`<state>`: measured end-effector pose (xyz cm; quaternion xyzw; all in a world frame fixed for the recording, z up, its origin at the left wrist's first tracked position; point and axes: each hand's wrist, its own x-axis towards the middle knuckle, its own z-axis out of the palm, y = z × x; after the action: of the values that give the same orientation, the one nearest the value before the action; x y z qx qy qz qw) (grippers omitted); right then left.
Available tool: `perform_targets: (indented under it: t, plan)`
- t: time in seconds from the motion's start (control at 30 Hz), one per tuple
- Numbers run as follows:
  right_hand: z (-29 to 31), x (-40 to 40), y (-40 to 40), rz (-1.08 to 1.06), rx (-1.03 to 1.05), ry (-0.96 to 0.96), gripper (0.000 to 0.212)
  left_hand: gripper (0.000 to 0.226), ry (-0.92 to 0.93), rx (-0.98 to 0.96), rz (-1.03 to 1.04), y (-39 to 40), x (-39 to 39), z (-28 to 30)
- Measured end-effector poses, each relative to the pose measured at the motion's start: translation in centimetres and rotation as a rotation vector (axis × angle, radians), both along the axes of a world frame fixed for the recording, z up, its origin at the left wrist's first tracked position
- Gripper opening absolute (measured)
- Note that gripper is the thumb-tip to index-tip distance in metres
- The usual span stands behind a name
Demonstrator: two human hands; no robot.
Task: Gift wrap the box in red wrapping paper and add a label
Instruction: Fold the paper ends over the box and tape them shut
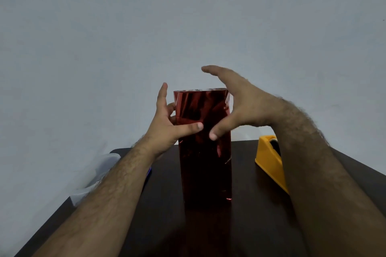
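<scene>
Head view, single camera. Box [205, 152] stands upright on end on the dark table [261, 215], sheathed in shiny red wrapping paper [200, 106]; it occupies the centre of the frame, its base toward 6 o'clock and its open paper top toward 12. The paper rises past the box as a crumpled sleeve, unfolded at the upper rim.

My left hand [167, 119] is at 9 o'clock of the box, thumb laid across the near face, forefinger raised straight alongside the left edge, the remaining fingers curled round behind the left side. It grips the wrapped box at upper height.

My right hand [238, 106] is at 3 o'clock of the box, spread wide, fingers extended and arched over the top right corner of the paper, thumb tip at the near face just beside my left thumb. Whether the thumb actually touches the paper I cannot tell; nothing is clasped in this hand.

Yellow tape dispenser [269, 162] sits on the table at 3 o'clock, partly hidden by my right forearm. Clear plastic container [100, 175] lies at 9 o'clock on the table edge, behind my left forearm.
</scene>
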<state>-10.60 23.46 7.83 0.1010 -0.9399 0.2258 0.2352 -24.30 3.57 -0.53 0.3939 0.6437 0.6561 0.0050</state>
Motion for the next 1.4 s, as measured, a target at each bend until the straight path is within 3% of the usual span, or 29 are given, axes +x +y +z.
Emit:
perform_targets:
  t: [0.03, 0.1, 0.23, 0.33, 0.47, 0.53, 0.87, 1.17, 1.4]
  plan:
    - [-0.4, -0.6, 0.5, -0.014, 0.055, -0.057, 0.159, 0.140, -0.005, 0.008, 0.012, 0.0, -0.1, 0.0]
    - [-1.4, -1.9, 1.5, -0.051, 0.084, -0.149, 0.175, 0.140, -0.015, 0.025, 0.037, 0.1, -0.2, 0.0]
    - [-3.6, -3.1, 2.5, -0.043, -0.178, -0.278, 0.177, 0.140, -0.068, 0.129, 0.138, -0.1, -0.7, 0.2]
    - [-4.9, -3.8, 3.4, 0.046, -0.388, -0.362, 0.164, 0.137, -0.123, 0.219, 0.164, -0.1, -0.9, 0.4]
    - [-5.7, -4.1, 3.2, 0.278, -0.445, -0.446, 0.098, 0.137, -0.192, 0.303, 0.182, 0.0, -1.0, 0.7]
    - [-6.0, -4.3, 3.0, 0.284, -0.509, -0.416, 0.086, 0.137, -0.206, 0.333, 0.195, -0.1, -1.2, 0.8]
    - [-7.1, -4.8, 3.2, 0.350, -0.567, -0.378, 0.059, 0.142, -0.125, 0.322, 0.227, -0.3, -1.3, 1.0]
    - [-8.3, -5.2, 4.6, 0.465, -0.721, -0.403, 0.070, 0.140, -0.002, 0.274, 0.201, -0.4, -1.0, 1.1]
    - [-8.5, -5.1, 5.3, 0.383, -0.795, -0.320, 0.044, 0.141, 0.023, 0.284, 0.117, -0.1, -0.5, 0.8]
